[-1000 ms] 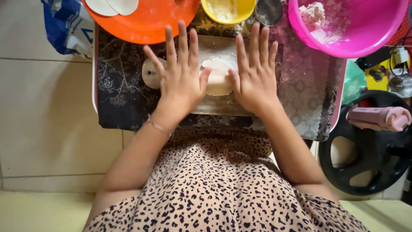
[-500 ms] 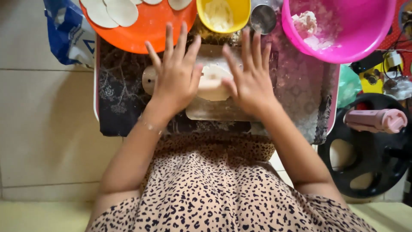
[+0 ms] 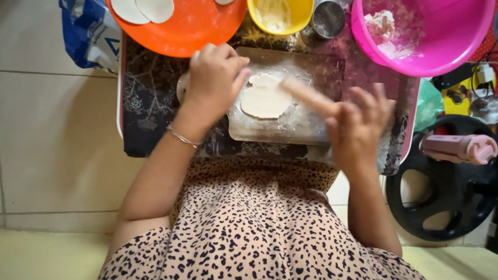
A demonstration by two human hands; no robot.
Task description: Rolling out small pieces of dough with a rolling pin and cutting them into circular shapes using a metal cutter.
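Your low table (image 3: 129, 129) wears a dark patterned cloth (image 3: 150, 98); floured board (image 3: 311, 124) under your grip, orange plate (image 3: 192, 31), yellow bowl (image 3: 280, 15), pink basin (image 3: 441, 46) beyond it.

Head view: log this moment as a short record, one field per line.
left hand: left hand curled at the edge of the dough round
right hand: right hand gripping the near end of the rolling pin, blurred
pin: lies slanted over the round's right side
board: floured board on a dark patterned cloth
orange plate: orange plate with finished rounds
bowls: yellow bowl, pink basin holding dough scraps
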